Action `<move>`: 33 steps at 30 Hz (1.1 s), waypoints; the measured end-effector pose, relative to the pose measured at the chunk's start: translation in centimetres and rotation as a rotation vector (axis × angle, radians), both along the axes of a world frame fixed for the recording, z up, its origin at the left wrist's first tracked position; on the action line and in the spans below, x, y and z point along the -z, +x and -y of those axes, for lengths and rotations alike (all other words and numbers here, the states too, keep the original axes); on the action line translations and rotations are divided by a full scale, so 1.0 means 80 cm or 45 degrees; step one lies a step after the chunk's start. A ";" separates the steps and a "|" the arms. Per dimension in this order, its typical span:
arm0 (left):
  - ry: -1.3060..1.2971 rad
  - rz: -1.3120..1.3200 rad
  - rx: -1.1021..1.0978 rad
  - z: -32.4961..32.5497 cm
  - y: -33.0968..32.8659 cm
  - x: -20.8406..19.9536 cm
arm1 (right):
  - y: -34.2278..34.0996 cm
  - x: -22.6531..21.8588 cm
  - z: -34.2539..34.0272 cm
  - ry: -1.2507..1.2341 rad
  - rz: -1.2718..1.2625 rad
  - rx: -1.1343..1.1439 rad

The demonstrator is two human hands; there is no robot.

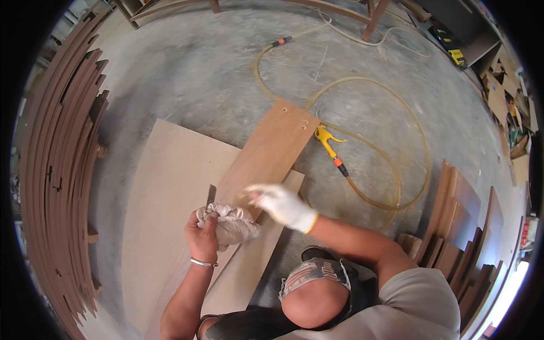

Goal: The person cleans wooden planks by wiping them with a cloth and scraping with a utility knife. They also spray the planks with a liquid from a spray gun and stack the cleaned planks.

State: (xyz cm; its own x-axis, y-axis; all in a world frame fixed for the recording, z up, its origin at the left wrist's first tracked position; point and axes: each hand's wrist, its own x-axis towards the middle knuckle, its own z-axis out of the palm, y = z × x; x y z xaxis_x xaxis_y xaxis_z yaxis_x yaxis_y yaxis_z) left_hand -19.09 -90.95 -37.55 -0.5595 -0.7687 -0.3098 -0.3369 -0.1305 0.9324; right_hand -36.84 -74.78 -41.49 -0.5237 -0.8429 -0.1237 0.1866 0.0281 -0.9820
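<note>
My left hand (pixel 202 237), bare with a bracelet at the wrist, grips a crumpled off-white cloth (pixel 233 229) above a long brown wooden board (pixel 266 148). Just right of the cloth is my right hand (pixel 279 205) in a white glove with a yellow cuff. Motion smears its fingertips, so I cannot make out whether they pinch anything. The board slants away from me, with a few small round holes at its far end. Under it lie pale flat panels (pixel 170 170).
A yellow air blow gun (pixel 325 139) touches the floor beside the board's far end, its hose (pixel 422 141) looped to the right. Brown planks (pixel 56 147) are stacked along the left. More boards (pixel 453 209) lean at the right. Wooden frame legs (pixel 374 20) stand at the back.
</note>
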 end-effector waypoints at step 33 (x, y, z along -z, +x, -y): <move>-0.046 -0.073 -0.077 -0.049 0.156 -0.186 | -0.214 -0.174 -0.060 1.735 -1.487 -0.747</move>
State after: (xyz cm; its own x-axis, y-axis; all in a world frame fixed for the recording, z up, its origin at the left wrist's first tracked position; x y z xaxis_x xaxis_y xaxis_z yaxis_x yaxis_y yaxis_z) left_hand -6.64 -87.06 -22.68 -0.5275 -0.8120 -0.2500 -0.2757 -0.1148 0.9544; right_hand -53.93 -69.95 -27.61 -0.5484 -0.5679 -0.6137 -0.7885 0.5956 0.1534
